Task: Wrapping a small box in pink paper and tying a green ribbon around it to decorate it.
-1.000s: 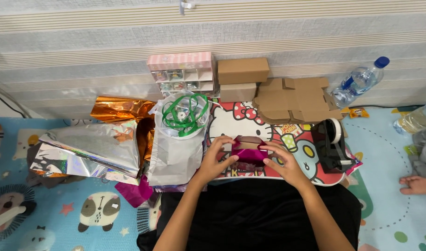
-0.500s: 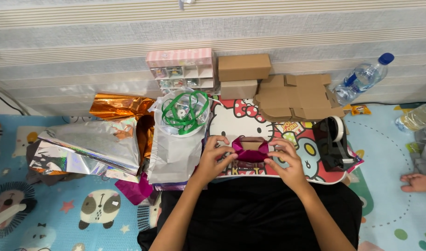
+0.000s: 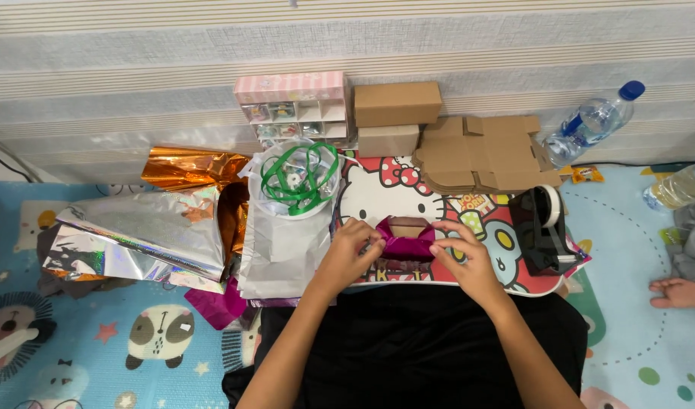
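Observation:
A small cardboard box partly wrapped in shiny magenta paper (image 3: 405, 241) lies on a cartoon-cat lap tray (image 3: 377, 189). My left hand (image 3: 352, 250) pinches the wrap at the box's left end. My right hand (image 3: 461, 254) presses the wrap at its right end. The brown top of the box shows between the folded flaps. Both forearms reach in from the bottom over my dark lap.
A black tape dispenser (image 3: 540, 227) sits on the tray's right. Green ribbon in a white tub (image 3: 296, 178), silver and orange foil sheets (image 3: 154, 227), cardboard boxes (image 3: 396, 113), flat cardboard (image 3: 484, 155), a pink drawer unit (image 3: 293, 106), two water bottles (image 3: 593, 125) and another person's foot (image 3: 677, 291) surround it.
My hands have folded the magenta wrap in at both ends of the box, which shifted slightly away from me on the tray; its brown top is now exposed.

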